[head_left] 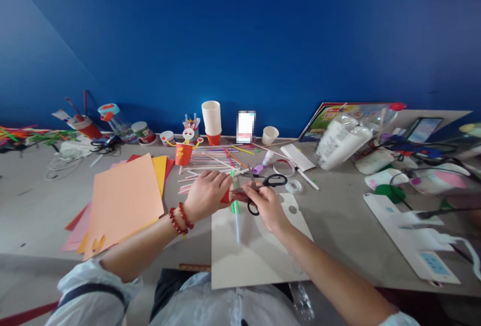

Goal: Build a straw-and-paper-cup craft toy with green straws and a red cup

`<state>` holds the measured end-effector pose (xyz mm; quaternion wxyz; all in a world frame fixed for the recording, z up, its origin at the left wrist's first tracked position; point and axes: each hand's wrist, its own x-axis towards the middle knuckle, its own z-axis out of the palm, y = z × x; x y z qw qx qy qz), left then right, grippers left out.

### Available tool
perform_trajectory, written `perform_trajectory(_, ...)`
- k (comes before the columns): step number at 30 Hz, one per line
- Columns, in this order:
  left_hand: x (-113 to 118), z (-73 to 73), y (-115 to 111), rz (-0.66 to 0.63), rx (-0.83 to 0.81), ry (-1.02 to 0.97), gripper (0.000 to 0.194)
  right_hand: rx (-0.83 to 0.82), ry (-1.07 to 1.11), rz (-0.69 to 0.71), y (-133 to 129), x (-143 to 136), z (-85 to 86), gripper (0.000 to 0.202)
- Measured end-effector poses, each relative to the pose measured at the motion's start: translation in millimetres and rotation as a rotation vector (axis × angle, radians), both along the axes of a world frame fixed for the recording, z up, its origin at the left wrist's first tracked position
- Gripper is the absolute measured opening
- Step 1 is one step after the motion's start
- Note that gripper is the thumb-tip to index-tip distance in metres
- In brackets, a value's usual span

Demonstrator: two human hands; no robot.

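- Far left of our work: the sheets of coloured paper (126,206) lie fanned on the bench (338,226), out of play.
- Next across: a rabbit-topped cup (183,153) stands upright with yellow arms out. Neither of our hands touches it.
- Our left hand (210,190), palm down, is closed around a red cup (226,197). Most of the cup is hidden; what shows lies just past our fingers, above the far edge of the white board (259,261).
- Green straw (235,207) sits between our hands, by the cup. Can't tell if anything grips it.
- Scissors (252,180) come next, spread wide, one blade pointing up, the other apparently toward the cup. Tip contact: can't confirm.
- Our right hand (267,205) grasps them near the pivot, fingers outside the loops.
- Step in hand, our read: working a scissor point on the cup, more like piercing than snipping.
- Next move calls for a firm brace on the cup, small controlled pressure, and left fingers off the blade line. Thin wall could crush if we squeeze hard.
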<state>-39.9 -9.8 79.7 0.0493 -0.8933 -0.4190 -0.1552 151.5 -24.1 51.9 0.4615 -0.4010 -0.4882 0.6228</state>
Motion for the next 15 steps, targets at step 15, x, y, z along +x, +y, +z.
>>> perform_trajectory(15, -15, 7.0, 6, -0.135, -0.695, -0.334, 0.043, 0.469, -0.440, 0.309, 8, 28, 21.5, 0.032)
